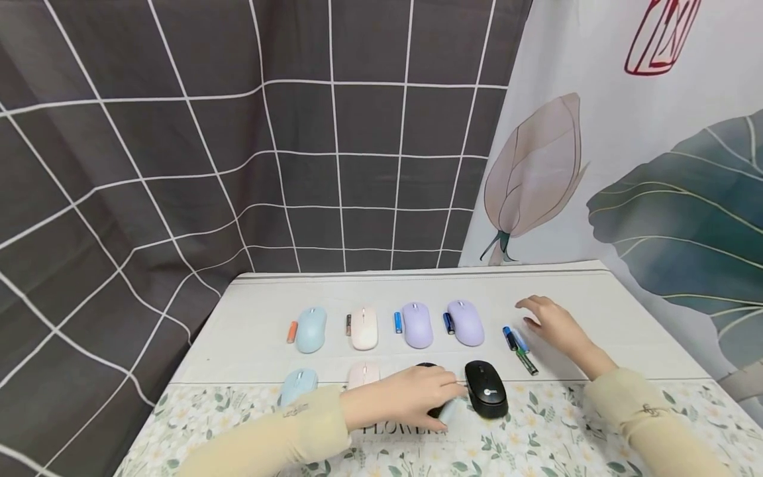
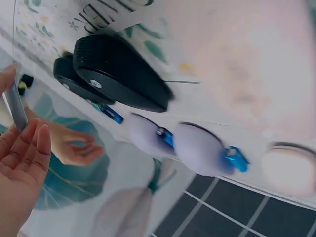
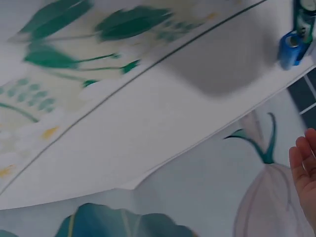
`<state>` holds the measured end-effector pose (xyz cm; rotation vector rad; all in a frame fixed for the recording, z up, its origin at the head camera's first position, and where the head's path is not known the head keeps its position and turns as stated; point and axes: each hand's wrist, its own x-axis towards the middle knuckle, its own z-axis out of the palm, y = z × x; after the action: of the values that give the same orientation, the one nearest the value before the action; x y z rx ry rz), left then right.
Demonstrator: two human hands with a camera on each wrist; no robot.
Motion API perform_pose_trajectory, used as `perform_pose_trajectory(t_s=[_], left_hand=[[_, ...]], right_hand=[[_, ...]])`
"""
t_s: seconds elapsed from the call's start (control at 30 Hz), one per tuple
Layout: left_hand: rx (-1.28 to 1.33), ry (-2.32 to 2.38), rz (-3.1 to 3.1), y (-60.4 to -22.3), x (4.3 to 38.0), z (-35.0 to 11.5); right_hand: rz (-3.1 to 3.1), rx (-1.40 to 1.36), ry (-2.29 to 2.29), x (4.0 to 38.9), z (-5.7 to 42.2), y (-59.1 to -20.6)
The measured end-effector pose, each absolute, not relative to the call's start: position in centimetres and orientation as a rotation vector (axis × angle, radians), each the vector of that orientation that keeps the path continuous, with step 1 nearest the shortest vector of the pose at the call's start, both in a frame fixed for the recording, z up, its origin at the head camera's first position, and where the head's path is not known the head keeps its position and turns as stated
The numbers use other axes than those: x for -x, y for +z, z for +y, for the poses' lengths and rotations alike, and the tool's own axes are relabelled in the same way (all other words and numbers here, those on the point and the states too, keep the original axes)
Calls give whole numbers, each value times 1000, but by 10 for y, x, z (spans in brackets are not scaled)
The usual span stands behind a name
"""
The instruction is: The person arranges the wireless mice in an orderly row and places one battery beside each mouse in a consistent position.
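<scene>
In the head view my left hand (image 1: 414,394) is over a black computer mouse (image 1: 437,411), mostly hidden beneath it. Its thumb and fingers pinch a slim, pale grey piece (image 2: 16,106), whose kind I cannot make out. Just right of that hand lies another black mouse (image 1: 485,389). My right hand (image 1: 554,324), fingers loosely bent and holding nothing, hovers beside several batteries, among them a green battery (image 1: 527,362) and a dark blue battery (image 1: 509,338). In the right wrist view, part of that hand (image 3: 306,168) shows at the right edge.
Along the back stand a blue mouse (image 1: 311,329), a pale pink mouse (image 1: 364,328) and two purple mice (image 1: 417,325), each with a battery on its left. Another blue mouse (image 1: 299,384) and a pink mouse (image 1: 363,374) sit nearer. A flowered cloth (image 1: 536,437) covers the table front.
</scene>
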<state>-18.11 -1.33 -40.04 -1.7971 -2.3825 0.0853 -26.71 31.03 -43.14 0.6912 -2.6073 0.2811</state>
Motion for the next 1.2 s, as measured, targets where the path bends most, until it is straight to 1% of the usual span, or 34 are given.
perform_pose_trajectory(t_s=[0.3,0.7,0.9,1.1,1.2], left_hand=[[1593,-223,-2625,-401,175,-63],[1294,-372,-2748,-402,173,-126],[1117,-408,-2802,-405,167,-163],[988,-479,-2802,-413,170,-191],[883,-536,-2810,-415,173,-205]], right_hand=[[-2497,-832,283,254,272,-428],[-2378,-1042,329,232,222,-423],[-2423,-1120,355,218,196,-422],[-2390,-1233,391,213,179,-420],[-2387,-1293,397,210,167,-422]])
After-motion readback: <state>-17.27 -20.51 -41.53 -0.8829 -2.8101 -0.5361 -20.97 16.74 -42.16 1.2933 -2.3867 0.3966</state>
